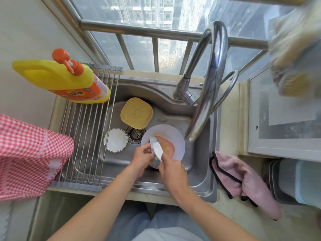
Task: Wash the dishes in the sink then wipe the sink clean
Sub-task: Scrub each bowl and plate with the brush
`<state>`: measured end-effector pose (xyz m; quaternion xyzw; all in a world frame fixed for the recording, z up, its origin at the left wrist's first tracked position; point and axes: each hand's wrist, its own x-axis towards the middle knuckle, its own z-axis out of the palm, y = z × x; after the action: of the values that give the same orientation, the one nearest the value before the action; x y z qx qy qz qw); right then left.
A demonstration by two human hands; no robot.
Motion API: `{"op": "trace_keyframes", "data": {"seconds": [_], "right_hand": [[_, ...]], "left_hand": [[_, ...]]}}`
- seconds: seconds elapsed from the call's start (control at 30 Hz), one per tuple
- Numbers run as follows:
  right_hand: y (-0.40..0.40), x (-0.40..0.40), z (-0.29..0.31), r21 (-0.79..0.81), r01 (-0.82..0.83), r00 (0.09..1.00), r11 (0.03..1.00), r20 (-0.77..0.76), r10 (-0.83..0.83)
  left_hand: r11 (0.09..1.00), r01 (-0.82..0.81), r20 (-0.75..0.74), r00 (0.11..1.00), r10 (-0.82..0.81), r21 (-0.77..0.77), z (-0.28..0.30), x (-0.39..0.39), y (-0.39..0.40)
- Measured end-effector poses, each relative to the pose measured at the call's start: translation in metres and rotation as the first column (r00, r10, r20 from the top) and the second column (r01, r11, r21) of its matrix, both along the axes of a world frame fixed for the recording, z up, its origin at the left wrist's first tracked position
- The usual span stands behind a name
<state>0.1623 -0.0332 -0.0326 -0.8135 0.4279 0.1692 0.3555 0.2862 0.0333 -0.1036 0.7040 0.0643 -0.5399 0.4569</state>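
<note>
Over the sink [199, 171] we see both hands meeting above a white plate [175, 136], which lies in the basin just right of the drain [136, 134] and bears an orange smear. The left hand [141, 158] and the right hand [171, 168] each curl their fingers round a small grey-and-white scrubber [157, 150] — its long axis runs from near the wrists away toward the plate's centre, tilted slightly left. The plate thus lies directly beyond and beneath both hands; we judge the right hand the better placed to sweep the smear, since it sits over the plate's near edge. Whether the scrubber touches the plate we cannot tell. A yellow square dish [136, 113] and a small white bowl [115, 140] wait unwashed — both left of the plate, nearer the left hand. The tap spout [206, 101] opens just right of the plate; no water shows.
</note>
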Motion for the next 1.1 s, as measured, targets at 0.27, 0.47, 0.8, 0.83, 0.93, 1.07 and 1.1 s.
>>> {"op": "trace_keyframes", "data": {"seconds": [0.27, 0.47, 0.8, 0.83, 0.93, 1.07, 1.1], "right_hand": [[-0.016, 0.024, -0.019, -0.021, 0.056, 0.990, 0.998, 0.129, -0.053], [0.010, 0.003, -0.005, -0.038, -0.075, 0.997, 0.996, -0.024, 0.074], [-0.063, 0.043, -0.059, 0.206, 0.173, 0.981, 0.963, -0.129, -0.149], [-0.065, 0.045, -0.058, 0.237, 0.150, 0.987, 0.960, -0.087, -0.133], [-0.072, 0.050, -0.061, 0.307, 0.036, 0.999, 0.951, 0.001, -0.038], [-0.090, 0.042, -0.067, 0.228, 0.171, 0.980, 0.959, -0.143, -0.140], [-0.094, 0.042, -0.068, 0.209, 0.179, 0.974, 0.961, -0.175, -0.143]], "left_hand": [[0.999, -0.020, 0.007, 1.000, 0.019, 0.026, 0.001, 0.000, 0.009], [0.996, -0.084, -0.056, 0.995, 0.086, 0.037, 0.007, -0.006, 0.012], [0.986, -0.005, 0.087, 0.996, -0.009, 0.166, -0.002, -0.001, 0.040], [0.986, 0.011, 0.083, 0.996, -0.025, 0.169, -0.006, 0.001, 0.041], [0.980, 0.083, 0.070, 0.993, -0.097, 0.180, -0.015, 0.008, 0.044], [0.976, 0.162, 0.046, 0.984, -0.170, 0.148, -0.021, 0.016, 0.047], [0.974, 0.182, 0.052, 0.980, -0.191, 0.139, -0.022, 0.017, 0.047]]}}
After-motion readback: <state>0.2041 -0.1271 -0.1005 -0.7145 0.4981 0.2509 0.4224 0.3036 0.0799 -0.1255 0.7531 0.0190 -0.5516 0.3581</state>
